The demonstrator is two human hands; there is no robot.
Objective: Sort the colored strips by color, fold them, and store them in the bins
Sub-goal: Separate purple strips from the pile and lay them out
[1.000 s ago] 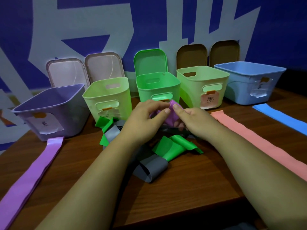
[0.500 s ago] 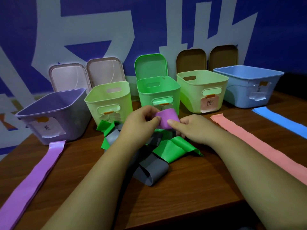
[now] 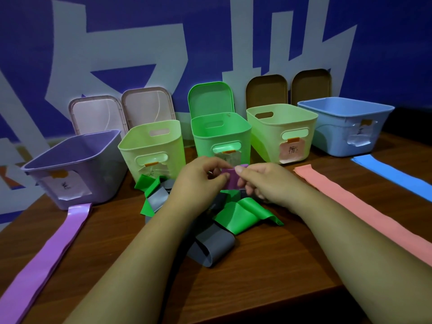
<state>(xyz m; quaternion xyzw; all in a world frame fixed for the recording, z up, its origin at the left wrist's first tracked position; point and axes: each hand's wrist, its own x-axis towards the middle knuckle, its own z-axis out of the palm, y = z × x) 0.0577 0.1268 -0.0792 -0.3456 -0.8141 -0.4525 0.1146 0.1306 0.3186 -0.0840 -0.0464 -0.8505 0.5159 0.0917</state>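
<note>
While left hand (image 3: 201, 176) and right hand (image 3: 264, 181) meet above the worktop (image 3: 268, 265), fingers (image 3: 239, 170) of both are clamped on one small folded purple strip (image 3: 230, 180) held between them. Below the fingers: tangled green strip (image 3: 243, 216) and grey strip (image 3: 215, 246). Just beyond the fingers: green bin (image 3: 219, 134). Far to their left: purple bin (image 3: 70, 160).

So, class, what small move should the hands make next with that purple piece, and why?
Probably carry the purple strip left toward the purple bin: left hand and right hand pinch it, apparently folded small, and that bin stands open.
</note>
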